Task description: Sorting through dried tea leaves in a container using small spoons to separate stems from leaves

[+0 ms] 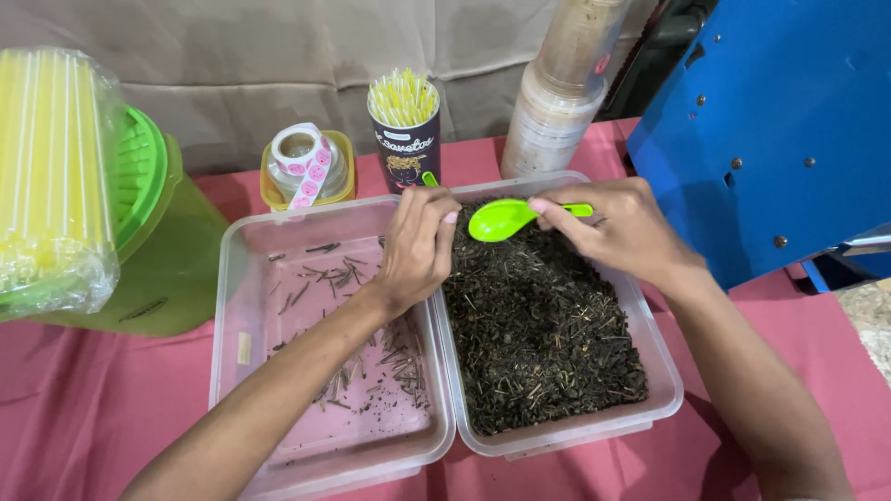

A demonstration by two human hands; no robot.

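At the far left I see a bundle of yellow straws in clear crinkled wrap, standing against a translucent green plastic jug with a ribbed lid. Behind, a small yellow-rimmed jar carries a roll of pink round stickers, and a dark paper cup holds more yellow straws upright.

On the pink cloth sit two clear rectangular plastic tubs, touching side by side. The left tub holds only scattered thin dry stems and crumbs. My left hand hovers over the seam between the tubs, fingers curled in with the tips pinched together; I cannot tell what, if anything, they grip.

The right tub is filled with dark, coarse, shredded dried leaf matter mixed with pale twigs. Over its far end, my right hand pinches the handle of a glossy lime-green plastic spoon, thumb and forefinger closed on it, its oval bowl pointing left toward the other hand.

Behind stands a stack of clear lidded cups, and at right a blue metal panel with rivets.
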